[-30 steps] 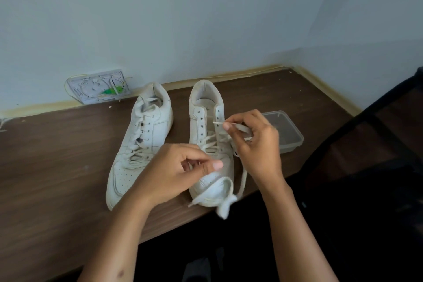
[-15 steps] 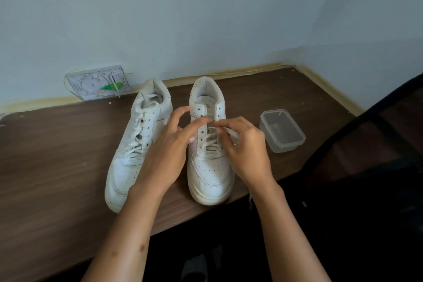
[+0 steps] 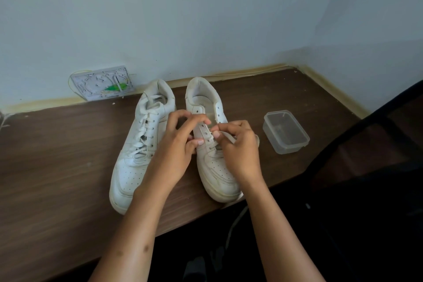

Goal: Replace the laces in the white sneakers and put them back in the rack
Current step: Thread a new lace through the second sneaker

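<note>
Pale blue-grey walls (image 3: 206,18) meet in a corner behind a dark brown wood-grain table (image 3: 57,167). Two white leather sneakers are set side by side on it, toes toward the near edge: the laced left sneaker (image 3: 139,144) and the partly laced right sneaker (image 3: 212,162). A clear rectangular plastic container (image 3: 285,131) is placed to the right. The right sneaker's eyelet flap is pinched by the curled left hand (image 3: 178,144), and a flat white lace (image 3: 229,137) is gripped by the right hand (image 3: 238,149).
</note>
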{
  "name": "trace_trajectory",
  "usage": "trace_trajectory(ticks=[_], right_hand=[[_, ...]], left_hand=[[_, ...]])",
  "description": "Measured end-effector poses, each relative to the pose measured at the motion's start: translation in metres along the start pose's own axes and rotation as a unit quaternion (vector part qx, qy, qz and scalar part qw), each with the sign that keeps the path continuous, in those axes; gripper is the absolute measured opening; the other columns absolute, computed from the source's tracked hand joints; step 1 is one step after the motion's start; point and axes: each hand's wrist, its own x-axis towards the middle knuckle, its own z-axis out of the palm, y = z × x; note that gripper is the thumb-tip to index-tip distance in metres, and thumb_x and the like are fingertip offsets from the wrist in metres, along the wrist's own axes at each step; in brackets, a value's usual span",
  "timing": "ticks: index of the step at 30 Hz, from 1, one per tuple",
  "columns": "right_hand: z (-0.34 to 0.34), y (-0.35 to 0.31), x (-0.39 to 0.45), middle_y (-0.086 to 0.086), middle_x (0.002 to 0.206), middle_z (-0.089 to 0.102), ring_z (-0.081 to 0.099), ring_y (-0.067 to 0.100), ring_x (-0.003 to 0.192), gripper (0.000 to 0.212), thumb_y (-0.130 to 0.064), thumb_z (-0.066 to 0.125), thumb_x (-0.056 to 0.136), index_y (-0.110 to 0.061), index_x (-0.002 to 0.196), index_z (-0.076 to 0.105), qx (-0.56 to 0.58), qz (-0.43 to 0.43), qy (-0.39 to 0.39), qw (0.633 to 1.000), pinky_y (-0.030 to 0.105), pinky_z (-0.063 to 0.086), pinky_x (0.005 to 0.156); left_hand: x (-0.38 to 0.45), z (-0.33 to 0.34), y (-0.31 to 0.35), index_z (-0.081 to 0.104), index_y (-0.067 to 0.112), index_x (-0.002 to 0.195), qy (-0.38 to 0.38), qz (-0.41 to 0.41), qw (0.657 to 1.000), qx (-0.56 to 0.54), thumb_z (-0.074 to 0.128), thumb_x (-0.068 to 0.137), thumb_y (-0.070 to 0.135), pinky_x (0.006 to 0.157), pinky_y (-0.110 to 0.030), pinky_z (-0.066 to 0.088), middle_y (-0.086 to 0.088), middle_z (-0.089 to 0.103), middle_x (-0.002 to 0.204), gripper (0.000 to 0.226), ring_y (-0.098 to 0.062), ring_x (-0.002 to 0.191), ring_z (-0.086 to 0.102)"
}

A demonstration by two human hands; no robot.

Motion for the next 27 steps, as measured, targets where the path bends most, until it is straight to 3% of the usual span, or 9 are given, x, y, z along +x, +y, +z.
trace_trajectory(ticks=[4,10,15,18,21,24,27], right_hand=[[0.001,0.000,0.001,-0.019,0.099,0.049,0.048,0.021,0.117,0.035,-0.026,0.069,0.090,-0.057,0.074,0.066,-0.005,0.008,-0.016,1.000,0.050,0.036,0.107],[-0.001,0.003,0.004,-0.021,0.099,0.046,0.047,0.024,0.118,0.032,-0.033,0.069,0.089,-0.064,0.082,0.065,-0.021,0.005,-0.045,0.999,0.052,0.039,0.104],[-0.006,0.002,0.005,-0.022,0.101,0.045,0.045,0.023,0.119,0.025,-0.036,0.070,0.087,-0.061,0.084,0.067,-0.027,-0.003,-0.056,0.998,0.053,0.042,0.102],[-0.010,-0.003,0.002,-0.021,0.103,0.045,0.039,0.014,0.117,0.016,-0.034,0.069,0.089,-0.049,0.083,0.071,-0.049,0.015,-0.033,0.998,0.047,0.032,0.108],[-0.008,-0.002,-0.001,-0.016,0.109,0.044,0.031,0.009,0.111,0.008,-0.032,0.065,0.092,-0.036,0.095,0.072,-0.126,0.008,-0.001,0.992,0.044,0.023,0.109],[-0.003,-0.002,-0.001,-0.013,0.113,0.045,0.031,0.011,0.113,0.009,-0.031,0.065,0.093,-0.035,0.096,0.073,-0.143,-0.008,0.011,0.990,0.039,0.021,0.106],[-0.002,-0.004,0.000,-0.012,0.114,0.047,0.031,0.012,0.115,0.010,-0.029,0.066,0.092,-0.035,0.096,0.074,-0.125,-0.005,0.003,0.992,0.033,0.020,0.097]], left_hand=[[0.000,0.001,-0.002,0.057,0.044,0.120,-0.001,-0.001,1.000,-0.005,0.066,0.088,0.000,0.077,-0.031,0.060,0.009,0.034,0.129,0.055,-0.008,0.096,0.061],[-0.001,0.000,0.000,0.058,0.048,0.119,0.001,-0.005,1.000,-0.014,0.067,0.087,0.000,0.076,-0.029,0.060,0.012,0.034,0.129,0.058,-0.007,0.095,0.061],[-0.002,0.003,0.002,0.058,0.049,0.121,0.022,-0.013,0.999,-0.028,0.071,0.084,0.001,0.076,-0.027,0.059,0.013,0.040,0.127,0.062,-0.012,0.095,0.065],[-0.001,-0.001,0.006,0.057,0.038,0.126,0.047,-0.037,0.996,-0.061,0.075,0.081,0.005,0.076,-0.019,0.056,0.015,0.054,0.119,0.059,-0.006,0.088,0.068],[-0.001,-0.001,0.007,0.065,0.032,0.112,0.054,-0.063,0.994,-0.071,0.078,0.080,0.014,0.076,-0.025,0.058,0.017,0.059,0.113,0.040,-0.003,0.083,0.069],[-0.001,0.001,0.008,0.070,0.031,0.100,0.060,-0.069,0.994,-0.067,0.079,0.079,0.015,0.076,-0.033,0.059,0.016,0.060,0.111,0.028,-0.004,0.082,0.069],[-0.001,0.006,0.011,0.074,0.024,0.090,0.097,-0.047,0.993,-0.053,0.080,0.079,0.013,0.072,-0.031,0.059,0.015,0.064,0.103,0.017,-0.005,0.083,0.068]])
